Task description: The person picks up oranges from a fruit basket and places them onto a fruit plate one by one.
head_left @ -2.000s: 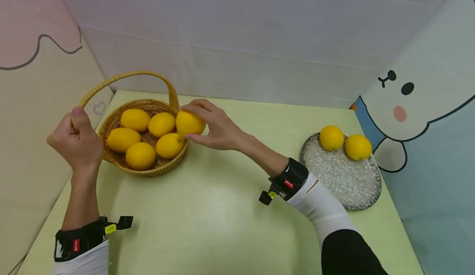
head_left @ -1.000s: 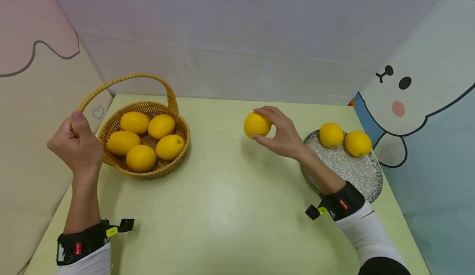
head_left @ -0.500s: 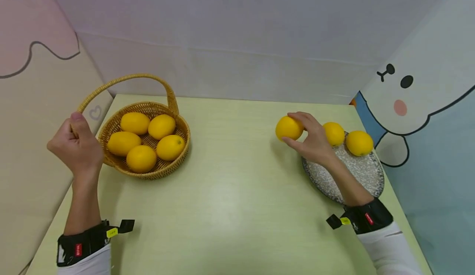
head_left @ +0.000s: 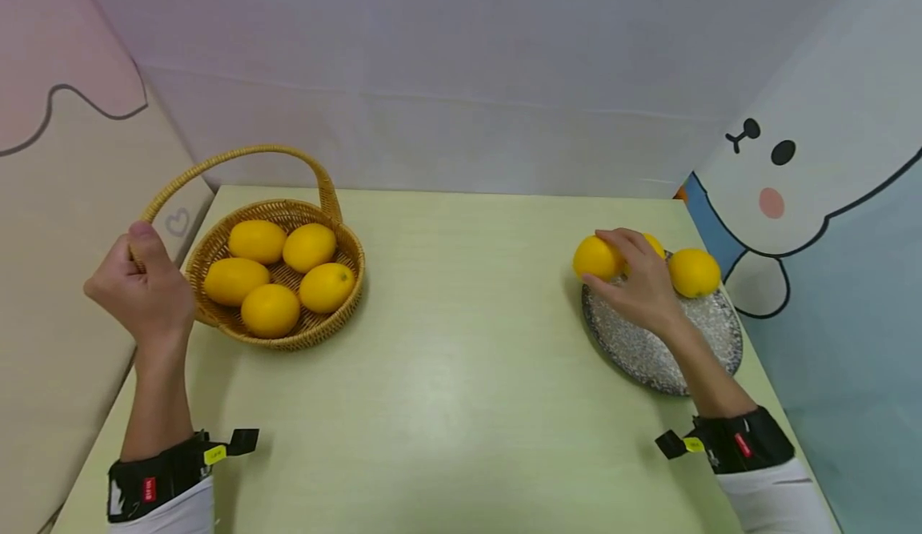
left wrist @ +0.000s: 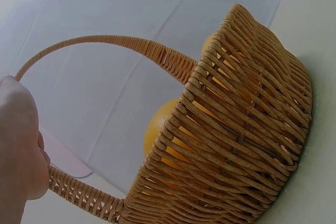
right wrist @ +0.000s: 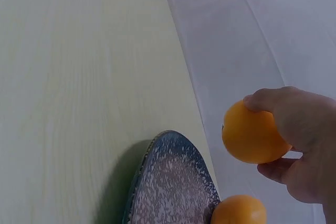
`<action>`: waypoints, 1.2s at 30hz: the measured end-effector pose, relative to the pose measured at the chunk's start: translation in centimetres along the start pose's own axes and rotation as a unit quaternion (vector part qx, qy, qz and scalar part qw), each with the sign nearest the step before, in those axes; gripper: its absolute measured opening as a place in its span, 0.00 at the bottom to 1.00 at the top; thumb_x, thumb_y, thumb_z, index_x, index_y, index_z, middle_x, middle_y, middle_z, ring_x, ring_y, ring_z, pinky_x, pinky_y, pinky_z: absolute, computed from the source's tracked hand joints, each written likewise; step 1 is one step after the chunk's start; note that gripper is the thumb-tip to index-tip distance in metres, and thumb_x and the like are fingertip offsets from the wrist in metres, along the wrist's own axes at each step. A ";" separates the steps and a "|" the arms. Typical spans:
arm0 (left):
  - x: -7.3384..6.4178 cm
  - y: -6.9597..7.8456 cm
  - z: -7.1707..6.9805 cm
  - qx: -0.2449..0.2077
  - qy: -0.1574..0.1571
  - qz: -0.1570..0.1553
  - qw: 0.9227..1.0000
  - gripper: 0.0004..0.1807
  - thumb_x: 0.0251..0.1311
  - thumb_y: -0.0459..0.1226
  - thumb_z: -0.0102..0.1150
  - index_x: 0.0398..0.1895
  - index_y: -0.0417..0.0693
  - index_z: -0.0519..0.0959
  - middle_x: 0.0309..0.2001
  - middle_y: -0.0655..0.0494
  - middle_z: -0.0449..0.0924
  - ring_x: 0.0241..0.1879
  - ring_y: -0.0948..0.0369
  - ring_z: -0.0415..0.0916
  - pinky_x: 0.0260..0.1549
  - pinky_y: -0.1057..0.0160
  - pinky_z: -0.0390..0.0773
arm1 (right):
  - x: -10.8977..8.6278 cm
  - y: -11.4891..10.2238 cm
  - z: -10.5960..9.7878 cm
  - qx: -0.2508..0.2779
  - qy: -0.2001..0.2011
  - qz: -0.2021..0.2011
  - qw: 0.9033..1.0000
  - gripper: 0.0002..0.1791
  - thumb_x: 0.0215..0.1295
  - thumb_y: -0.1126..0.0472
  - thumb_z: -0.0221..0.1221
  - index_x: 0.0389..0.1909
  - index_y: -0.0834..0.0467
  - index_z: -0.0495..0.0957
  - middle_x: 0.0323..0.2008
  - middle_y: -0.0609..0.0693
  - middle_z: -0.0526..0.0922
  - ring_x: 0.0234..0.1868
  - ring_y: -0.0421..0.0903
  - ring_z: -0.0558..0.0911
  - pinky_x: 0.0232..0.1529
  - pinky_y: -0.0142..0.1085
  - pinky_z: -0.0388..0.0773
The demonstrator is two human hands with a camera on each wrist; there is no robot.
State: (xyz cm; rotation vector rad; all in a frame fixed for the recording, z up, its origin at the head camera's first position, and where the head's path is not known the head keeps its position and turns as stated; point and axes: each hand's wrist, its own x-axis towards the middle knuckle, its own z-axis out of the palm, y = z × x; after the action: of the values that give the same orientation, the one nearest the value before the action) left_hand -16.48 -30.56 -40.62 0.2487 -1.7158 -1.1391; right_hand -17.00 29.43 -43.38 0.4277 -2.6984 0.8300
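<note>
My left hand (head_left: 147, 282) grips the handle (head_left: 245, 152) of a woven basket (head_left: 310, 334) that stands at the table's left. Inside the basket are several yellow lemons (head_left: 270, 310). At the right, my right hand (head_left: 641, 282) holds another lemon (right wrist: 252, 132) between thumb and fingers, over the left rim of a speckled grey plate (head_left: 641, 350). In the right wrist view this lemon is raised above the plate. Two more lemons sit at the plate's far side; one (head_left: 695, 272) shows fully, while the other (head_left: 654, 244) is mostly hidden behind my right hand.
The pale table (head_left: 446, 374) stretches between basket and plate. A white cloth wall (head_left: 432, 78) rises along its back edge. At the right, a wall panel (head_left: 828, 198) with a cartoon animal stands by the table's side.
My right hand has lifted a lemon from the basket's right rim and carried it rightward across the table to the plate. My left hand has kept its grip on the basket handle.
</note>
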 end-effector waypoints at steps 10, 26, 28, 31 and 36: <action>-0.1 -0.3 -0.1 0.001 -0.002 -0.002 1.000 0.34 0.79 0.46 0.55 0.12 0.47 0.55 0.16 0.74 0.50 0.17 0.75 0.41 0.24 0.66 0.37 | -0.9 0.1 -0.5 -0.038 -0.027 0.007 0.999 0.36 0.65 0.67 0.78 0.74 0.64 0.78 0.68 0.72 0.76 0.64 0.72 0.79 0.60 0.69 0.79; 0.0 0.0 -0.1 0.003 -0.001 -0.001 1.000 0.33 0.77 0.45 0.54 0.12 0.46 0.55 0.16 0.74 0.49 0.17 0.74 0.40 0.24 0.66 0.37 | -0.9 0.5 -0.2 -0.105 -0.104 0.022 0.989 0.36 0.68 0.64 0.75 0.76 0.64 0.76 0.72 0.76 0.73 0.68 0.78 0.75 0.65 0.73 0.77; 0.0 0.0 0.0 0.004 -0.002 0.000 1.000 0.32 0.77 0.44 0.53 0.12 0.46 0.55 0.16 0.74 0.49 0.17 0.74 0.40 0.24 0.66 0.37 | -0.9 0.5 -0.1 -0.112 -0.111 0.023 0.987 0.37 0.69 0.63 0.74 0.77 0.64 0.76 0.72 0.76 0.73 0.68 0.78 0.75 0.65 0.72 0.78; 0.0 0.0 0.0 0.003 -0.001 0.001 1.000 0.32 0.77 0.44 0.53 0.12 0.47 0.55 0.16 0.74 0.49 0.18 0.74 0.40 0.24 0.66 0.37 | -0.8 0.6 0.0 -0.121 -0.115 0.019 0.986 0.37 0.69 0.63 0.74 0.77 0.63 0.76 0.72 0.75 0.74 0.68 0.78 0.76 0.63 0.71 0.79; 0.0 0.1 -0.1 0.001 -0.001 -0.002 1.000 0.32 0.77 0.43 0.53 0.12 0.48 0.55 0.16 0.74 0.49 0.18 0.74 0.41 0.24 0.67 0.37 | -0.7 0.8 0.1 -0.132 -0.121 0.015 0.984 0.37 0.68 0.63 0.73 0.77 0.64 0.75 0.72 0.76 0.73 0.66 0.78 0.76 0.59 0.70 0.80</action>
State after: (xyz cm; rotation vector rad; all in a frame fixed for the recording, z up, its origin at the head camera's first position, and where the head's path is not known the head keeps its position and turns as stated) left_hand -16.41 -30.54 -40.56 0.2529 -1.7183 -1.1409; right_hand -16.67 30.10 -44.11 0.4514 -2.9919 0.4400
